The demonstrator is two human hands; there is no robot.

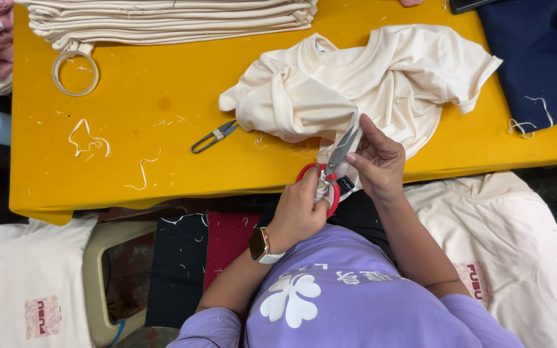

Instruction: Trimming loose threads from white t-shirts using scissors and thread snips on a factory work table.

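Observation:
My left hand (pixel 301 209), with a watch on its wrist, grips the red handles of a pair of scissors (pixel 338 156); the blades point up and to the right. My right hand (pixel 378 164) pinches the edge of a crumpled cream T-shirt (pixel 381 77) right beside the blades. The shirt lies on the yellow table (pixel 149 96), and its lower edge hangs over the near side between my hands. A small black label (pixel 346 185) shows on that hanging edge, just below the scissors.
Small metal thread snips (pixel 214 136) lie left of the shirt among loose thread scraps. A stack of folded cream garments (pixel 169 19) and a tape ring (pixel 75 73) sit at the back left. Navy cloth (pixel 543 58) covers the right end. Cream shirts (pixel 517 245) lie below the table.

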